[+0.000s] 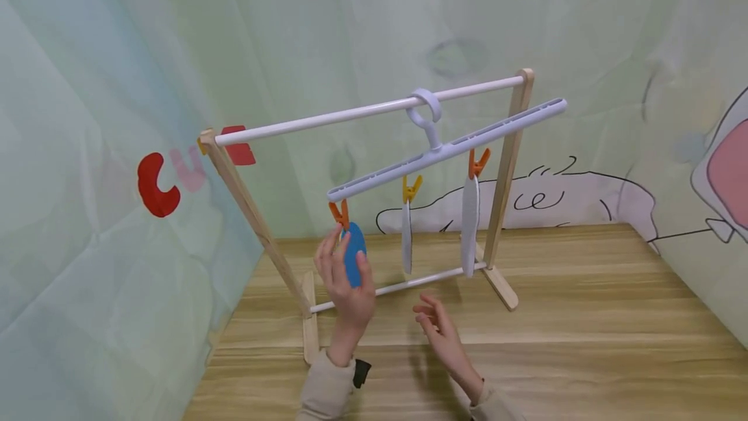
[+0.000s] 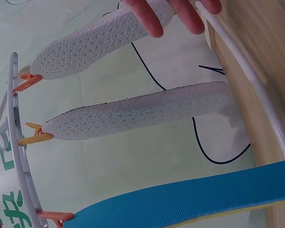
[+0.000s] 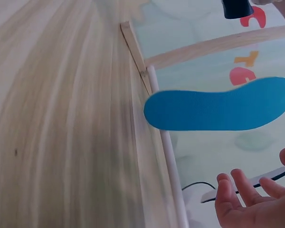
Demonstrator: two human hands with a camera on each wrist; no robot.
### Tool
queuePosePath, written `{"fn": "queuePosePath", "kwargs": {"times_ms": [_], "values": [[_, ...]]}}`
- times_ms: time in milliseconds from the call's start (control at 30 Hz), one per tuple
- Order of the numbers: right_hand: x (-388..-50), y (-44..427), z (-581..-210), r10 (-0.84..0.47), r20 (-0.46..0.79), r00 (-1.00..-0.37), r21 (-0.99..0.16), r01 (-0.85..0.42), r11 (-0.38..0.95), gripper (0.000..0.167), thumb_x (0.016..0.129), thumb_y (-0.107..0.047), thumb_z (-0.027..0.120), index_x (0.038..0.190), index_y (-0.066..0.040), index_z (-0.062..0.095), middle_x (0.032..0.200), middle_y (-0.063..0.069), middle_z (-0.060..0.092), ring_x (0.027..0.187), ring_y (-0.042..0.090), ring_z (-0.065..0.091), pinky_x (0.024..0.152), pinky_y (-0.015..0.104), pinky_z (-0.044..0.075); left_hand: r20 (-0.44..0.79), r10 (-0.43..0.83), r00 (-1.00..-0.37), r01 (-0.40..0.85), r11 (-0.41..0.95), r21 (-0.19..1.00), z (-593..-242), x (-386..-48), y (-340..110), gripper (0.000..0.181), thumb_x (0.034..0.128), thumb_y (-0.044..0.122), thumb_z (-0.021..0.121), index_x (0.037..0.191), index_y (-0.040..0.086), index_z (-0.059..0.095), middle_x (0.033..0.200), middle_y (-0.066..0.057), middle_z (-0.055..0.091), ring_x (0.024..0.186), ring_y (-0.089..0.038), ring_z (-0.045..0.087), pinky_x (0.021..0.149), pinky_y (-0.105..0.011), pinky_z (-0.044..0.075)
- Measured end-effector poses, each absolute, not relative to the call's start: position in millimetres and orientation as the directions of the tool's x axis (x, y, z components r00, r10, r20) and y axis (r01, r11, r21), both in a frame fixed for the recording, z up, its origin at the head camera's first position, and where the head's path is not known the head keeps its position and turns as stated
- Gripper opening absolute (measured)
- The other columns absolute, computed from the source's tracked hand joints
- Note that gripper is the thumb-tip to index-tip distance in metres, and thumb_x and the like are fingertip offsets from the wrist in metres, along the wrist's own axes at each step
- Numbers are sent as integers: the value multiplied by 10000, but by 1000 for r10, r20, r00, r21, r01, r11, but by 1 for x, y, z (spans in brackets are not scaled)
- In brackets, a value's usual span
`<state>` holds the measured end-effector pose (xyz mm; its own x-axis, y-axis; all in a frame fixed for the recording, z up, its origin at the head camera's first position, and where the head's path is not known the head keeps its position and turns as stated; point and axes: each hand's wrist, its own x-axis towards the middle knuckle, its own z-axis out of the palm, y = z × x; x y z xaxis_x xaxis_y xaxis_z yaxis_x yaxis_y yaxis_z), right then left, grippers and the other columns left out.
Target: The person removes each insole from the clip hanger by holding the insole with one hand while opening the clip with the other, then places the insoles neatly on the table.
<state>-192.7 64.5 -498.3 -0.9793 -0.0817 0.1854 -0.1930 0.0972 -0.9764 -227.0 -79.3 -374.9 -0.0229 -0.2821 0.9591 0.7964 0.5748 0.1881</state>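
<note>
A blue insole (image 1: 354, 252) hangs by an orange clip (image 1: 339, 214) from the near-left end of a pale lavender hanger (image 1: 391, 171). My left hand (image 1: 349, 291) is raised at the insole, fingers loosely bent near the clip and thumb on the other side; whether it touches cannot be told. Two white insoles, one (image 2: 128, 114) under a yellow clip (image 1: 411, 189) and another (image 1: 470, 226) under a second orange clip (image 1: 478, 163), hang farther right. My right hand (image 1: 442, 336), fingers relaxed and holding nothing, hovers low over the table.
The hanger hooks over the white top bar (image 1: 327, 119) of a wooden rack, whose lower bar (image 1: 421, 280) runs just above the wood-grain table (image 1: 584, 330). A printed cloth (image 1: 327, 57) stands behind and at both sides.
</note>
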Motion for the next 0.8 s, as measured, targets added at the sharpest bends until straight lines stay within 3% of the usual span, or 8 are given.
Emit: {"fn": "queuePosePath", "kwargs": {"times_ms": [267,500,800], "values": [[-194,62,-500,-166,91,-982,-996,-90,-9,438,948,-244,402,1299,10,336,1171,296,517,1002,327,549,771,363,451,881,-380,-281,778,447,441,-374,-225,-89,379,799,-107,505,1173,-105,441,1229,-288,433,1190,-287,400,1033,-315,282],[-196,60,-500,-234,51,-971,-997,-36,-70,506,952,-306,377,1325,22,283,1223,309,479,1080,411,512,849,469,440,785,-403,-470,725,332,604,-371,-222,-96,424,851,-78,468,1264,-53,375,1293,-192,417,1215,-271,356,944,-439,252],[-201,62,-509,-342,45,-939,-993,-6,-114,528,948,-314,365,1334,28,255,1223,211,531,1057,252,570,878,432,445,678,-395,-621,664,195,722,-367,-225,-100,408,899,18,453,1275,-70,322,1321,-238,376,1247,-333,343,1014,-505,241]]}}
